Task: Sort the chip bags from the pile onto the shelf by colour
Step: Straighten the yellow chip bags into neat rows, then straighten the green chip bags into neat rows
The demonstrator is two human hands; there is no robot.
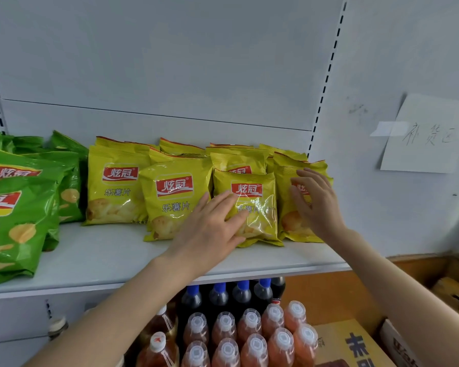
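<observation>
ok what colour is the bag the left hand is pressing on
Yellow with a red-and-white logo, seen in the head view: the bag under the left hand.

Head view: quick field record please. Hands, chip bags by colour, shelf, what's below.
left hand: fingers straight, flat on front yellow bag
right hand: open, in front of rightmost yellow bag, contact unclear
yellow bags: standing group, centre to right of shelf
green bags: group at shelf's left end
shelf: white, holds both groups
below shelf: capped orange bottles, dark bottles behind
wall: paper note, right
</observation>
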